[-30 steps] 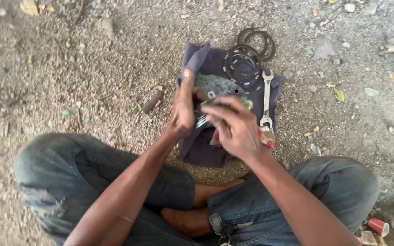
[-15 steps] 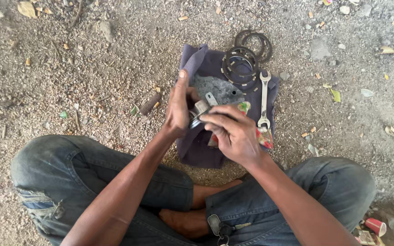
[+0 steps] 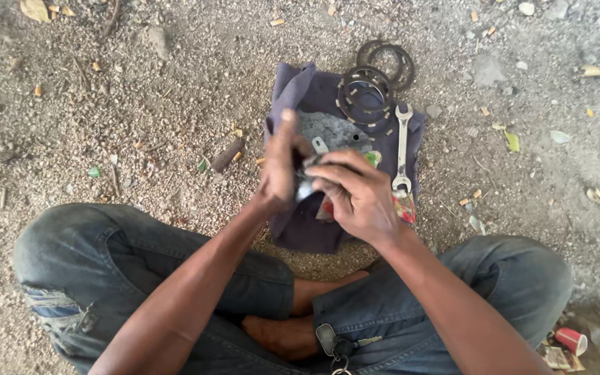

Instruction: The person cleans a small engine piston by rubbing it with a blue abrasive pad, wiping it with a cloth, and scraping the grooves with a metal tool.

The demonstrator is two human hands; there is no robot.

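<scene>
The small grey metal part point(image 3: 305, 182) sits pinched between the person's two hands, just above the dark cloth point(image 3: 300, 232), and most of it is hidden, so its kind cannot be told. Over the last second the hands have closed in on each other: the left hand point(image 3: 278, 167), earlier raised with fingers spread, now stands upright against the part, while the right hand point(image 3: 355, 194) has curled its fingers over the top and grips it. The work looks to have passed from lining up to pressing or turning. No true container shows; the cloth serves as one, bearing a grey plate point(image 3: 335, 130), a toothed ring point(image 3: 364, 97), a wrench point(image 3: 402, 146) and a coloured packet point(image 3: 404, 207). Two more rings point(image 3: 390, 57) lie on the gravel point(image 3: 140, 104) beside it.
</scene>
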